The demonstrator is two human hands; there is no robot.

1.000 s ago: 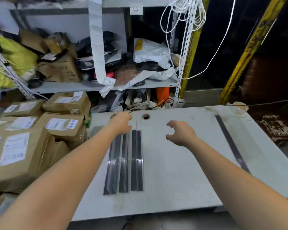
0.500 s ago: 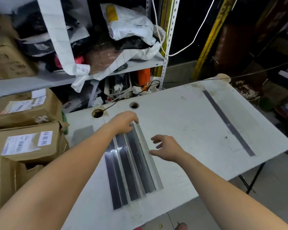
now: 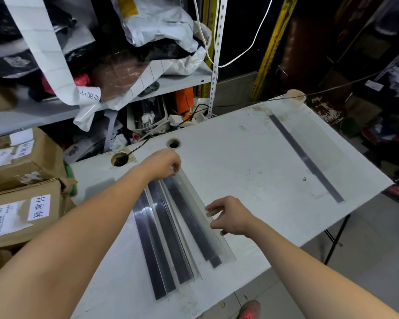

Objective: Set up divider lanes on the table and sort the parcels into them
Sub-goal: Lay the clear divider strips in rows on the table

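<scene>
Three clear divider strips with dark bases lie side by side on the white table (image 3: 251,171), running from its middle toward the near edge. My left hand (image 3: 161,164) pinches the far end of the rightmost strip (image 3: 194,217), whose clear wall stands tilted. At that strip's right edge near its middle, my right hand (image 3: 228,217) has its fingers curled on the clear wall. The other two strips (image 3: 157,236) lie flat to the left. A fourth divider strip (image 3: 306,157) lies alone along the table's right side. Brown cardboard parcels (image 3: 16,203) with white labels are stacked at the left.
Two round cable holes (image 3: 119,159) pierce the table's far edge, one with a black cord. A plastic cup (image 3: 295,97) sits at the far right corner. Behind stands a shelf (image 3: 55,111) crammed with bags and boxes. My red shoe (image 3: 249,309) shows below the near edge.
The view has tilted down and swung. My left hand closed onto the rightmost strip's far end, and my right hand came down onto its clear wall.
</scene>
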